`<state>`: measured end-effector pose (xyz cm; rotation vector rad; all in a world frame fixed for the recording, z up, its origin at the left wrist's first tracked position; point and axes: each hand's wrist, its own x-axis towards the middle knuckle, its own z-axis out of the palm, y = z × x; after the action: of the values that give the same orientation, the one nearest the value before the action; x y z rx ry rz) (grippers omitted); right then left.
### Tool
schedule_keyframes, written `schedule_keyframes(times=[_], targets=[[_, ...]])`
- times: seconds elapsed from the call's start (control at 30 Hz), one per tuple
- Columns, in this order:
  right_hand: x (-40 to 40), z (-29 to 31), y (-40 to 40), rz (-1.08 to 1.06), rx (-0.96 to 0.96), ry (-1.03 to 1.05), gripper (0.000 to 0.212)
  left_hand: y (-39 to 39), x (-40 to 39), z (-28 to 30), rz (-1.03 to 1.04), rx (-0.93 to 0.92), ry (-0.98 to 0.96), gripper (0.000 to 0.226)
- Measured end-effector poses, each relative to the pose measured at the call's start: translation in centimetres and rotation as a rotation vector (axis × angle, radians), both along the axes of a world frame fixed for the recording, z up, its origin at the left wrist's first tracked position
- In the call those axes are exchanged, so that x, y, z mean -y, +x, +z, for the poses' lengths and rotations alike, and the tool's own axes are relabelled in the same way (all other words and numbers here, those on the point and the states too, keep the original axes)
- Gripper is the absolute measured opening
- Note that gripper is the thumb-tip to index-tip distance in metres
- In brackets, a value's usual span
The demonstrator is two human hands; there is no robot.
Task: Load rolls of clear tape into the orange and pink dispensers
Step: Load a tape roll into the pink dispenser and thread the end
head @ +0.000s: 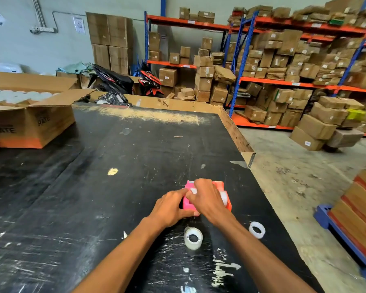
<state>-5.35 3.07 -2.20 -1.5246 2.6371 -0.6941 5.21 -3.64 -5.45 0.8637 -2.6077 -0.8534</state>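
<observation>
Both hands are working on the dispensers near the right edge of the black table (pixel 135 166). The left hand (pixel 171 208) is closing round the near left side of the pink dispenser (pixel 187 205), thumb along its base, bracing it. The right hand (pixel 207 199) is lying curled over the top, its fingers (pixel 191 194) pinching down at something pale on the pink body; whether that is a tape end or a roll I cannot tell, since the hand is hiding it. The orange dispenser (pixel 227 203) is sitting touching the pink one on its right, with a clear roll (pixel 224 196) apparently already seated in it.

Two loose rolls are waiting nearer the person: one (pixel 193 238) standing just below the wrists, the other (pixel 257 229) further right, close to the table's edge.

The likely troubles, as I judge them: the right forearm is passing just beside that outer roll, so a sweep could be knocking it off onto the concrete floor (pixel 294 187). Pressing hard on the pink body could be shoving the orange one sideways. Clear tape is also clinging to fingers readily, so the free end could be folding back on itself or getting lost on the roll.

Beyond, an open carton (pixel 30 123) is sitting at far left, shelving (pixel 283 83) behind.
</observation>
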Motion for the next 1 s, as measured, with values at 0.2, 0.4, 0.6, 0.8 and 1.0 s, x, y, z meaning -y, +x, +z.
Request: schedule_keyframes(times=[0.2, 0.4, 0.6, 0.8, 1.0], targets=[[-1.1, 3.2, -0.4, 0.067, 0.234, -0.186, 0.021, -0.3, 0.3, -0.2, -0.022, 0.017, 0.069, 0.061], [-4.1, 3.4, -1.7, 0.095, 0.422, -0.271, 0.022, 1.2, -1.0, 1.6, 0.153, -0.403, 0.364, 0.039], [-5.5, 2.9, -0.6, 0.184, 0.465, -0.327, 0.018, 1.0, -4.1, 4.1, 0.205, -0.668, 0.910, 0.031], [-7.4, 1.9, -0.5, 0.204, 0.574, -0.351, 0.014, 0.4, -5.6, 3.2, 0.218, -0.667, 1.036, 0.031], [-8.7, 1.4, 0.1, 0.217, 0.627, -0.368, 0.008, -0.3, -6.9, 3.1, 0.153, -0.688, 1.154, 0.030]])
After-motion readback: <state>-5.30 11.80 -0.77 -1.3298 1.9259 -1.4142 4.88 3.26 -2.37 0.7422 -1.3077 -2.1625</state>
